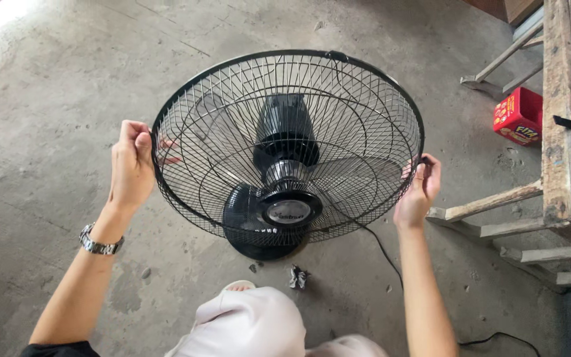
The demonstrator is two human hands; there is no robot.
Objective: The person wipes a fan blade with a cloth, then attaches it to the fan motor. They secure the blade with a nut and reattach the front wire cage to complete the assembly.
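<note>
Pale knee (246, 324) lowest in frame, nearest camera. Left hand (131, 164), steel watch (99, 242) on wrist, fingers curled over left rim of black fan (287, 149); right hand (420, 190) pinches right rim opposite. Grip on both sides steadies wire cage, keeps head tilted face-up. Fan stands on round base on concrete floor (47, 119), just ahead of knee. Black cord (381, 248) trails off toward lower right. Red box (518, 116) near floor's right edge, beside wooden bench (567, 125).

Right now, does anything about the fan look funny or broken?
The fan tilts back on the concrete floor, held at the grille rim by the left hand and right hand. Small crumpled scraps lie beside its base. No damage shows.
</note>
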